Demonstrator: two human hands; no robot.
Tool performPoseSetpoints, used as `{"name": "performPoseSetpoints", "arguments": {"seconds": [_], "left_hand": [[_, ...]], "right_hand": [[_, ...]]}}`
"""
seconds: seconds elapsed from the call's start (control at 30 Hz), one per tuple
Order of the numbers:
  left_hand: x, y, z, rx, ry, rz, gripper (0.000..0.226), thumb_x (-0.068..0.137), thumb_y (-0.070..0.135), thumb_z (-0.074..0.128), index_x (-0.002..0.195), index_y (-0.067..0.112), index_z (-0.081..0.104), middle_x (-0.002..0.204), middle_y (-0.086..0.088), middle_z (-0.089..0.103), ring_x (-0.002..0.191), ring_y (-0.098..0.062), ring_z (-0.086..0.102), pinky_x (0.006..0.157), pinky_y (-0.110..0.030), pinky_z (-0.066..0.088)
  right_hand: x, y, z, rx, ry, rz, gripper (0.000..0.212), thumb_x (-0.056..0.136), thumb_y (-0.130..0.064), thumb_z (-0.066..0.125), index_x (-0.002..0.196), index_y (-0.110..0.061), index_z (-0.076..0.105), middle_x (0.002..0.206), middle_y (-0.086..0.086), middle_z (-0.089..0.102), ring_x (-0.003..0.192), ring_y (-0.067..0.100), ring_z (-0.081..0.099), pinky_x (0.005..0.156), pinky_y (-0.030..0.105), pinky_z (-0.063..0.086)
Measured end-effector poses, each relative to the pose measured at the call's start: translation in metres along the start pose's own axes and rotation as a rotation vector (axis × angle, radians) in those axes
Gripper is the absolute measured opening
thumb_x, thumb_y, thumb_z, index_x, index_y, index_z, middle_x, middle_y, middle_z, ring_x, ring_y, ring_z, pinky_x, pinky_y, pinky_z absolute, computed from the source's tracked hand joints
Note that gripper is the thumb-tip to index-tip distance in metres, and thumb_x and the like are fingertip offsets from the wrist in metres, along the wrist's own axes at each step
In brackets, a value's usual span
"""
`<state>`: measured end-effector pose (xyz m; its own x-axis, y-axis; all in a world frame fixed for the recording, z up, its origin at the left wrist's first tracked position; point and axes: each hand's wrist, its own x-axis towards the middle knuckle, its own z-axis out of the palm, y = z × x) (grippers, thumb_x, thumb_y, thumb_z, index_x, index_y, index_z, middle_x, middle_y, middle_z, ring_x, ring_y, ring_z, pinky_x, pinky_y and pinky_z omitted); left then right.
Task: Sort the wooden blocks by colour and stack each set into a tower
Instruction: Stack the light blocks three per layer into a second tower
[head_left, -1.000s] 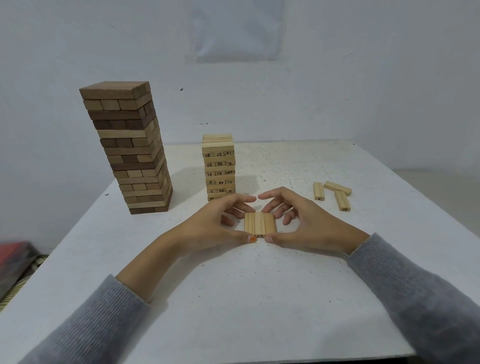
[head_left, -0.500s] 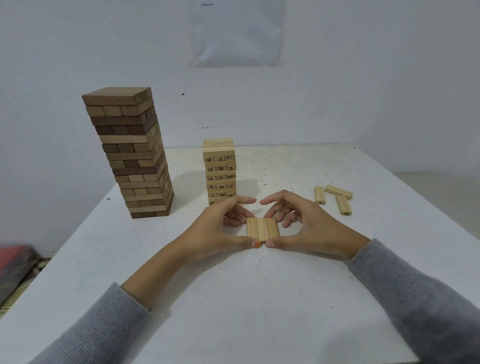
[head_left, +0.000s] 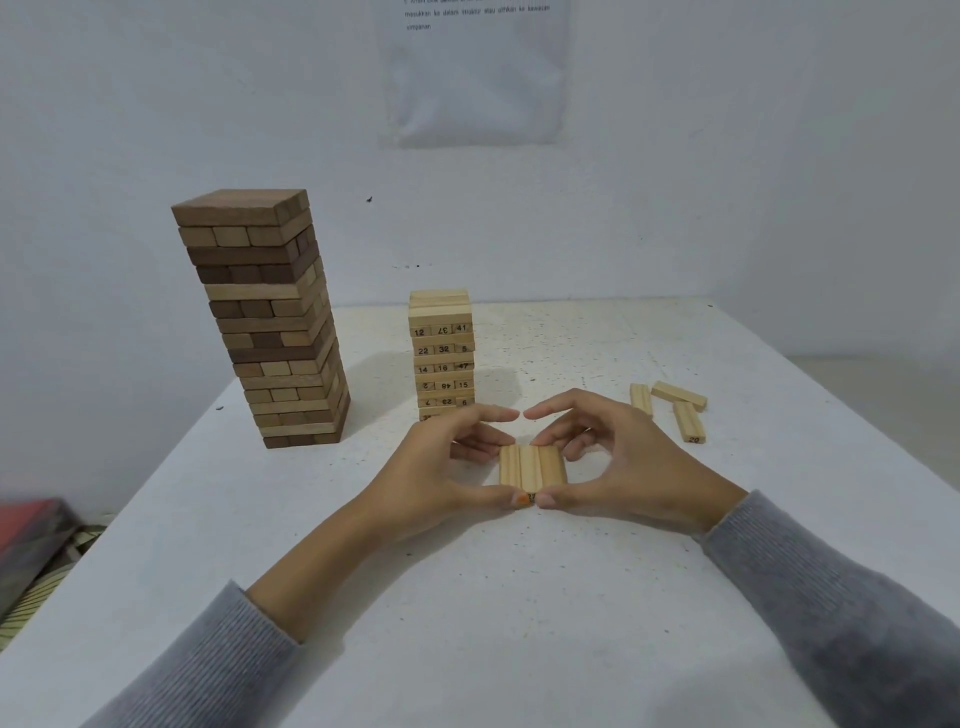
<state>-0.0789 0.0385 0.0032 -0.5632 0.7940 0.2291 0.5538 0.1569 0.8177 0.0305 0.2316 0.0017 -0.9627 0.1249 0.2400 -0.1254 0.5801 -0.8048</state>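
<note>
Head view. The desk (head_left: 519, 597) carries two towers toward its far edge. A brown tower (head_left: 270, 322) stands near the far-left corner. A shorter pale tower (head_left: 441, 353) stands at mid-width.

In front of the pale tower, near the desk's centre, a row (head_left: 532, 467) of three pale blocks lies flat, side by side and touching. The left hand (head_left: 436, 462) and right hand (head_left: 623, 462) cup this row from either side. The thumbs press its near end, the curled fingers bracket its flanks and far end, and the index fingertips almost meet above it. Both hands thus grip the row.

Three loose blocks (head_left: 675, 410) lie close together toward the right edge, well apart from the hands.

Step in hand, by judgement: squaring a three-block layer for the pale tower. The brown set appears complete.

The next move calls for:
- lifting the row as one unit under even inward pressure;
- turning it crosswise to the tower's top layer;
- lowering it gently, so the tower is not pushed off line.

The loose blocks would then make a further layer.
</note>
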Motion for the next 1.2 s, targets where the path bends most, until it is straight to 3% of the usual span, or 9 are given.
{"name": "performPoseSetpoints", "arguments": {"seconds": [0.17,0.37,0.6,0.7,0.97,1.2], "left_hand": [[-0.004,0.014,-0.007,-0.003,0.056,0.1,0.067,0.065,0.02,0.087,0.126,0.026,0.058,0.109,0.009,0.069,0.104,-0.004,0.062,0.092,-0.022,0.05],[-0.005,0.029,-0.022,-0.016,0.155,0.239,0.066,0.067,0.026,0.083,0.128,0.025,0.057,0.117,0.011,0.066,0.109,-0.016,0.062,0.09,-0.026,0.052],[0.016,0.047,-0.046,-0.052,0.342,0.414,0.028,0.072,0.018,0.081,0.097,0.008,0.073,0.111,-0.004,0.068,0.111,-0.021,0.063,0.091,-0.032,0.053],[0.031,0.054,-0.063,-0.017,0.41,0.445,0.025,0.075,0.022,0.078,0.096,0.009,0.074,0.111,-0.005,0.068,0.11,-0.021,0.063,0.09,-0.032,0.054],[0.052,0.047,-0.082,0.061,0.562,0.387,0.021,0.075,0.022,0.073,0.094,0.014,0.075,0.107,0.002,0.07,0.106,-0.009,0.065,0.09,-0.027,0.053],[0.049,0.034,-0.081,-0.009,0.555,0.252,0.017,0.074,0.017,0.073,0.09,0.014,0.076,0.106,0.005,0.071,0.101,-0.004,0.066,0.087,-0.021,0.053]], "right_hand": [[-0.001,-0.014,-0.009,0.045,0.035,-0.096,0.063,0.059,-0.02,0.093,0.113,-0.027,0.063,0.1,-0.008,0.071,0.104,0.01,0.065,0.091,0.026,0.052],[0.009,-0.036,-0.017,0.065,0.105,-0.246,0.054,0.058,-0.024,0.091,0.107,-0.019,0.067,0.098,-0.007,0.069,0.103,0.017,0.065,0.088,0.028,0.052],[0.046,-0.076,-0.04,0.016,0.12,-0.374,0.049,0.06,-0.029,0.087,0.103,-0.016,0.07,0.097,-0.011,0.071,0.099,0.01,0.066,0.087,0.021,0.051],[0.07,-0.092,-0.05,-0.006,0.116,-0.396,0.047,0.061,-0.031,0.086,0.104,-0.018,0.071,0.097,-0.01,0.072,0.098,0.006,0.066,0.087,0.02,0.051],[0.12,-0.093,-0.048,-0.028,0.095,-0.373,0.047,0.064,-0.024,0.088,0.109,-0.021,0.071,0.101,-0.01,0.072,0.1,0.002,0.065,0.091,0.021,0.052],[0.136,-0.08,-0.037,-0.033,0.024,-0.312,0.036,0.066,-0.025,0.087,0.1,-0.02,0.077,0.096,-0.011,0.074,0.099,0.002,0.065,0.089,0.019,0.051]]}}
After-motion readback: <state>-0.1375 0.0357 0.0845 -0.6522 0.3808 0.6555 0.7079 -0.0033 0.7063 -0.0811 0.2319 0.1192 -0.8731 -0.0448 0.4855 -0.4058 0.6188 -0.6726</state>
